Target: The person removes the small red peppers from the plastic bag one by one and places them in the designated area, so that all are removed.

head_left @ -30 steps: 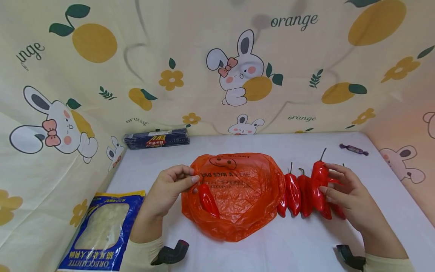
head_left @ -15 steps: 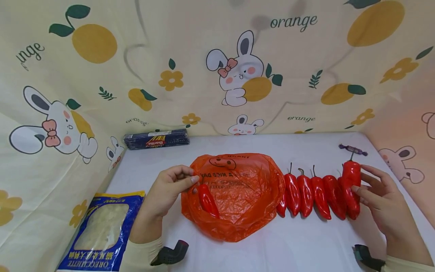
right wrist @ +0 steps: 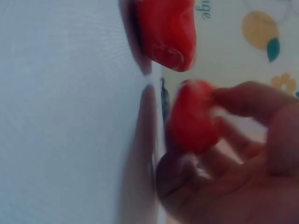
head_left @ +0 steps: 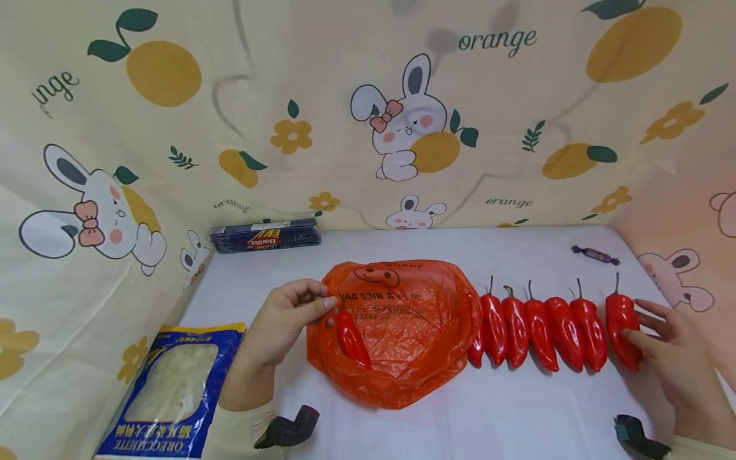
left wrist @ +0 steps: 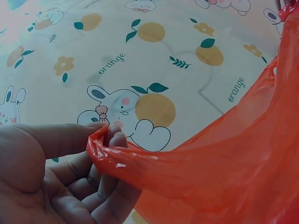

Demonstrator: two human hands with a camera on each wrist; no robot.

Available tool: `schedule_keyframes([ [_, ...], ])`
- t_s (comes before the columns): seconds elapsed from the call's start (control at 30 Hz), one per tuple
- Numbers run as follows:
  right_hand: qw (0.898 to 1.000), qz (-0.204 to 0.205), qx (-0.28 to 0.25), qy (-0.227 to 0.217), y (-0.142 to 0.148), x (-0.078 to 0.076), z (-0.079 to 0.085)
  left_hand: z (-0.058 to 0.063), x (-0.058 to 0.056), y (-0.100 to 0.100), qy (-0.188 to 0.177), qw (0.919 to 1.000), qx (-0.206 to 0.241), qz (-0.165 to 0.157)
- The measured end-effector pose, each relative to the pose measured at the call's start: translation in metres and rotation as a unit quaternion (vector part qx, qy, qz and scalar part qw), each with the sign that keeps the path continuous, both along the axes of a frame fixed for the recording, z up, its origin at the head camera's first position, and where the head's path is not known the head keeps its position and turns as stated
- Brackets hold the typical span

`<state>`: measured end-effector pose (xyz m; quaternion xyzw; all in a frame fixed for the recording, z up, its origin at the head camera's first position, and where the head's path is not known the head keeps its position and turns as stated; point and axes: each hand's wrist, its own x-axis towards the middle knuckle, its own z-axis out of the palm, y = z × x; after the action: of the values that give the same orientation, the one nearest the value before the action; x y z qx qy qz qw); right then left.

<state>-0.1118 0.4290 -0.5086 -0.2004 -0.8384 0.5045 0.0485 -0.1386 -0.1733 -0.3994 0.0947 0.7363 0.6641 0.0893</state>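
An orange-red plastic bag (head_left: 402,332) lies spread with its mouth facing up, one red pepper (head_left: 352,338) showing inside at the left. My left hand (head_left: 296,319) pinches the left edge of the bag; in the left wrist view the gathered plastic (left wrist: 110,154) is between thumb and fingers. On the right, my right hand (head_left: 667,338) holds a glossy red pepper (head_left: 623,332) by its sides, stem pointing away, close over the table. It looks blurred in the right wrist view, between the thumb and fingers (right wrist: 238,100). Several similar peppers (head_left: 537,335) lie in a row between bag and right hand.
A blue Barilla spaghetti pack (head_left: 264,235) lies at the back left edge of the white table (head_left: 437,428). A blue and yellow orecchiette bag (head_left: 175,390) is left of my left arm. One purple wrapped candy (head_left: 595,255) lies back right. A patterned cloth (head_left: 345,76) rises behind.
My right hand has moved right along the row with the pepper and lowered it at the right end, uncovering the peppers behind. The left hand and bag have stayed in place.
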Motion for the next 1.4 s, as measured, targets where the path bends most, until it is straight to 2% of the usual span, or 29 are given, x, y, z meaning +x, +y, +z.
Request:
schedule_keyframes([
  [0.07, 0.999, 0.012, 0.034, -0.027, 0.002, -0.002, -0.003, 0.000, 0.000, 0.000, 0.000, 1.0000, 0.002, -0.001],
  [0.2, 0.996, 0.028, 0.049, -0.063, 0.005, -0.004, -0.008, -0.001, 0.000, 0.000, 0.003, 1.0000, 0.004, -0.003],
  [0.43, 0.996, 0.020, 0.071, -0.059, 0.006, -0.005, -0.012, -0.002, 0.000, -0.001, 0.003, 1.0000, 0.005, -0.002],
  [0.6, 0.996, 0.019, 0.066, -0.058, 0.005, -0.004, -0.012, 0.000, 0.000, -0.001, 0.003, 1.0000, 0.002, -0.001],
  [0.87, 0.996, 0.000, 0.069, -0.059, 0.002, -0.003, -0.006, -0.001, 0.000, -0.002, 0.007, 1.0000, 0.001, 0.000],
  [1.1, 0.995, -0.050, 0.058, -0.060, -0.001, -0.001, 0.004, -0.001, 0.000, -0.002, 0.016, 0.9999, 0.004, -0.006],
  [1.27, 0.994, -0.104, 0.027, -0.032, -0.006, 0.003, 0.012, 0.000, 0.000, -0.002, 0.013, 0.9999, 0.005, -0.004],
  [1.4, 0.988, -0.156, -0.002, -0.012, -0.014, 0.005, 0.023, 0.000, 0.000, -0.002, 0.011, 0.9999, 0.003, -0.004],
])
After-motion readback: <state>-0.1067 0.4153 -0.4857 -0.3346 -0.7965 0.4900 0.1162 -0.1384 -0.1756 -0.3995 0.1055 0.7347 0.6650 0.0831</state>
